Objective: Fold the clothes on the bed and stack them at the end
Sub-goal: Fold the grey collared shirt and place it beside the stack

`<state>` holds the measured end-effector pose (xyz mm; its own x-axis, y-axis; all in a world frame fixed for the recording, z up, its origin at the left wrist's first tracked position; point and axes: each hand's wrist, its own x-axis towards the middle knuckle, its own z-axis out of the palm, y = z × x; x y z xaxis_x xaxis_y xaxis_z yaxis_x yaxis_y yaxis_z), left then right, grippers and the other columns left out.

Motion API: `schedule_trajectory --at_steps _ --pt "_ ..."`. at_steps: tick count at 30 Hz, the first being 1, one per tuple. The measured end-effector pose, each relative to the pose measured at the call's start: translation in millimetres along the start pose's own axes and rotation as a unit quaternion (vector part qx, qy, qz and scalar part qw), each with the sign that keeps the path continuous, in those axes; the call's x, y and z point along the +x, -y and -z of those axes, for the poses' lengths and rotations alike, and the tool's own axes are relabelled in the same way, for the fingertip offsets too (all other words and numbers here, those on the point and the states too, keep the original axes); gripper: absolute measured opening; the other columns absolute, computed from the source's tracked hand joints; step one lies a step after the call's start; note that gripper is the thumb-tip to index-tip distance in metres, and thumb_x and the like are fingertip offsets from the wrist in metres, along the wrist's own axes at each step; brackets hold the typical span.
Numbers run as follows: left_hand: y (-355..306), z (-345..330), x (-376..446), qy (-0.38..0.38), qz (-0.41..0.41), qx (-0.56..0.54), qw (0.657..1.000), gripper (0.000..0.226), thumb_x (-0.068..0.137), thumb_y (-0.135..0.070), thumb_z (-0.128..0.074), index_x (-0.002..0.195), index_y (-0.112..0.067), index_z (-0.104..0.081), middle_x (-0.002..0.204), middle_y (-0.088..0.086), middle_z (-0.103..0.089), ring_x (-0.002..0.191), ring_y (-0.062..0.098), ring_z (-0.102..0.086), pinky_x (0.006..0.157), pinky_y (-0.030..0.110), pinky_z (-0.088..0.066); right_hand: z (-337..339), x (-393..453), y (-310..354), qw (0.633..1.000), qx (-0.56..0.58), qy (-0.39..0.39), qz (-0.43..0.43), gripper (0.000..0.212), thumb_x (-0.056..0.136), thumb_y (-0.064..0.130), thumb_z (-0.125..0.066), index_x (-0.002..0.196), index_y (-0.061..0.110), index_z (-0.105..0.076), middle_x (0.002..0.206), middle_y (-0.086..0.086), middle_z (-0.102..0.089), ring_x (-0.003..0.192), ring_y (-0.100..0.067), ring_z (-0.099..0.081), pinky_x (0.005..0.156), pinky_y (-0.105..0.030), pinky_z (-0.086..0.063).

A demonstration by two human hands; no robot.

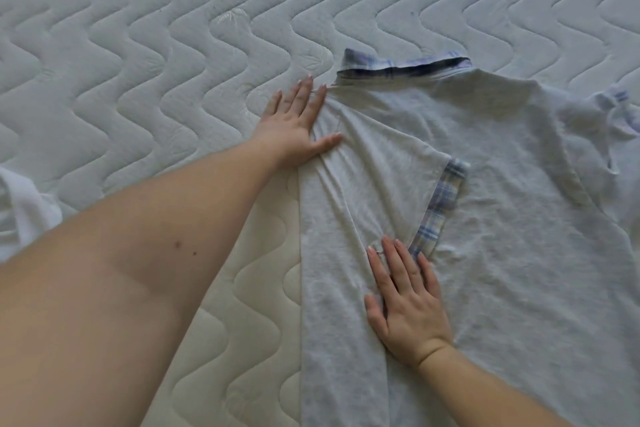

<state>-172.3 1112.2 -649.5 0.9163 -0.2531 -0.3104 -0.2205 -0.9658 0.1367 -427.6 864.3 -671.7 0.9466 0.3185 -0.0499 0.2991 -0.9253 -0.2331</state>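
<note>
Both hands lie flat with straight fingers on the grey polo shirt (502, 201), centre-right of the frame on the bed (138, 45): left hand (294, 125) at the shoulder, right hand (408, 309) lower along the folded left side. Its unfolded sleeve lies at far right, nearer the right hand.

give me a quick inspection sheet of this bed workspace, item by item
surface: quilted mattress with wavy stitching, bare where visible
job's things: grey shirt with plaid collar, lying flat; left side and plaid-cuffed sleeve folded inward, far sleeve not yet folded
clutter: white garment at the left edge, mostly out of frame
grippers: left hand flat on the fold near the collar; right hand flat on the folded panel below the cuff
cables: nothing seen
surroundings: nothing seen beyond the mattress
</note>
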Motion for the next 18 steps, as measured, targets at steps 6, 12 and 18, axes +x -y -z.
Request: schedule_trajectory --at_steps 6,12,18 --pt "-11.6 11.8 0.0 0.032 0.012 0.046 0.998 0.098 0.079 -0.087 -0.012 0.153 -0.030 0.018 0.162 0.007 0.018 0.150 0.021 0.014 0.119 0.045 0.010 1.7 1.4 0.5 1.000 0.005 0.003 0.004 0.067 0.092 0.046 -0.037 0.154 0.021 -0.029 0.161 -0.004 -0.023 0.149 -0.018 -0.019 0.119 -0.047 -0.017" --pt "-57.4 23.3 -40.2 -0.074 -0.053 0.062 0.994 0.073 0.095 -0.063 -0.017 0.154 -0.031 0.012 0.164 0.000 0.012 0.150 0.015 0.011 0.121 0.042 0.006 7.5 0.6 2.0 0.999 0.024 0.041 -0.002 0.066 0.094 0.048 -0.032 0.155 0.023 -0.026 0.163 -0.003 -0.019 0.151 -0.017 -0.014 0.120 -0.046 -0.012" --pt "-124.6 18.6 -86.6 -0.061 -0.083 0.042 0.994 0.061 0.102 -0.047 -0.025 0.155 -0.032 0.000 0.165 -0.002 -0.004 0.150 0.013 0.002 0.120 0.036 -0.001 32.4 0.9 1.3 0.992 0.071 0.105 0.014 0.064 0.100 0.052 -0.026 0.157 0.031 -0.006 0.165 0.003 0.005 0.151 -0.010 0.010 0.120 -0.037 0.013"
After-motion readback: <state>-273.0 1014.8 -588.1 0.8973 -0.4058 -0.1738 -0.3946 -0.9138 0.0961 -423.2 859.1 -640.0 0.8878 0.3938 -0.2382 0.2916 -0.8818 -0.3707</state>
